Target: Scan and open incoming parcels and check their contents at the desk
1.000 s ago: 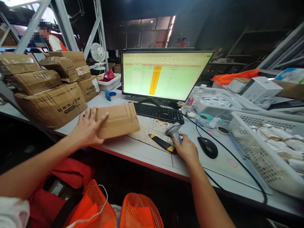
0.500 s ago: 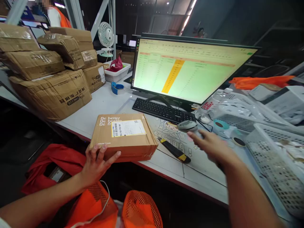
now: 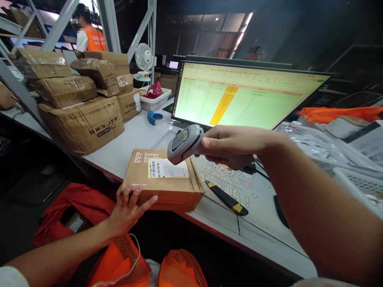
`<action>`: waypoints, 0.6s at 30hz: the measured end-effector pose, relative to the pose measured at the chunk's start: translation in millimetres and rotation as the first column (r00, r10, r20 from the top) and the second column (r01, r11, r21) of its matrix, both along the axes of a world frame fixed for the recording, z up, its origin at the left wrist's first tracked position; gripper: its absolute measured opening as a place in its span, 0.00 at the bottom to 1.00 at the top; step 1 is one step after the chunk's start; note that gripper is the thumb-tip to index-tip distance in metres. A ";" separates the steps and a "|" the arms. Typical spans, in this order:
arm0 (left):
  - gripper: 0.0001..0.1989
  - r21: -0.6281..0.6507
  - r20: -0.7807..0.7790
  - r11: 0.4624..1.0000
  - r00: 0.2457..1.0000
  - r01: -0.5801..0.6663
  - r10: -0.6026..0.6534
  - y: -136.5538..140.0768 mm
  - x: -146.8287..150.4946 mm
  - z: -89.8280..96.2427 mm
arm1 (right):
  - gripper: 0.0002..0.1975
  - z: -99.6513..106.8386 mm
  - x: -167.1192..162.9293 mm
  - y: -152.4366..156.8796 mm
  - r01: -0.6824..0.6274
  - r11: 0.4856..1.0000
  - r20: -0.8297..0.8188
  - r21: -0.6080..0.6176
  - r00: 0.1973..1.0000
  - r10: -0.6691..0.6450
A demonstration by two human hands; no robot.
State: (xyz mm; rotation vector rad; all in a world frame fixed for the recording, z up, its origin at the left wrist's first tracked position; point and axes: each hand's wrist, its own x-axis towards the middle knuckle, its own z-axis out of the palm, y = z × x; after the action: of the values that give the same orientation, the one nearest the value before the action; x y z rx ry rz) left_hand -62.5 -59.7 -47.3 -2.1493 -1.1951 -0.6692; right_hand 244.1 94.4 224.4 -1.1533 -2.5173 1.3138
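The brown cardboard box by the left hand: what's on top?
A white rectangular paper label with a barcode, plus white printed lettering. The grey plastic scanner hides part of the label.

Parcel desk in a warehouse

Taped cartons (image 3: 80,123) are stacked along the left part of the table (image 3: 134,131)'s front edge, and a labelled box (image 3: 167,185) sits at that same edge beneath a handheld scanner (image 3: 185,143). A monitor (image 3: 197,103) showing a spreadsheet (image 3: 224,103) stands toward the back edge. Metal framing (image 3: 110,26) rises beyond, and a person (image 3: 81,40) in an orange vest (image 3: 96,38) stands near shelving (image 3: 13,28).
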 end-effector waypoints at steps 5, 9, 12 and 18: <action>0.63 -0.130 -0.002 0.992 1.000 -0.010 0.010 10.9 -12.4 32.0 | 0.36 -31.8 41.1 -2.5 0.202 0.979 0.006 -0.004 0.979 -0.202; 0.70 -0.296 -0.031 0.953 0.997 0.057 -0.069 54.9 -32.5 87.3 | 0.31 -91.4 91.5 -11.0 0.482 0.855 0.064 0.193 0.863 -0.501; 0.66 -0.466 -0.048 0.881 0.991 0.087 -0.123 105.4 -41.5 125.1 | 0.27 -150.6 127.8 -19.9 0.648 0.667 0.136 0.368 0.672 -0.728; 0.68 -0.843 0.008 0.534 0.995 0.061 -0.100 202.8 -40.9 168.5 | 0.32 -241.9 164.6 -56.1 0.700 0.428 0.307 0.572 0.301 -0.903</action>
State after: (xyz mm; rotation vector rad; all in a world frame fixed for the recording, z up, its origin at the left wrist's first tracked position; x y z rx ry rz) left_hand -103.5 143.1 121.2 -3.0017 -1.6187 -0.0050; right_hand 408.7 38.4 -17.4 -2.5285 -1.6321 0.2026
